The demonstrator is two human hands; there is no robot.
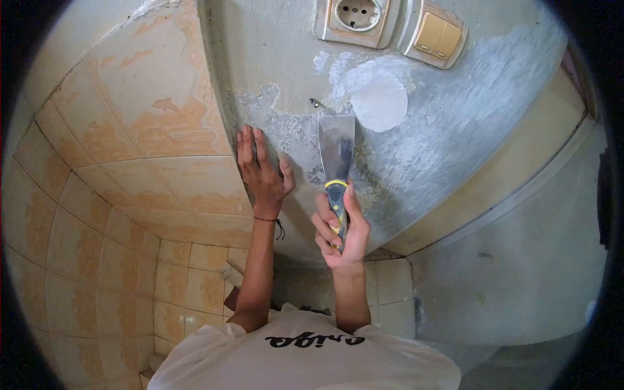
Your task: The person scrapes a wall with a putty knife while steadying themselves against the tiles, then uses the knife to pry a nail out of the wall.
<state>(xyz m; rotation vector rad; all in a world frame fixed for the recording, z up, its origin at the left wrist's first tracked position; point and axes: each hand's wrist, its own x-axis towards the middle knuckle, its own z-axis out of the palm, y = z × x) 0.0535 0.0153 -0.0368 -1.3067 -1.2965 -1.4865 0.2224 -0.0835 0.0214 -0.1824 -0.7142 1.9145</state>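
Observation:
My right hand (342,227) is wrapped round the grey and yellow handle of a putty knife (337,146), whose wide metal blade points up against the wall. My left hand (263,170) lies on the wall (292,140) beside the tiled edge, fingers stretched out and holding nothing. Around the blade the wall surface is rough and patchy, with paint worn off. Just above and right of the blade is a round white patch (379,104). A small dark piece (316,103) sticks out of the wall near the blade's upper left corner.
A power socket (357,13) and a double light switch (438,36) are mounted at the top. Orange-patterned tiles (185,185) cover the wall at the left. A beige frame or ledge (500,175) runs diagonally at the right. Floor tiles (394,281) show below.

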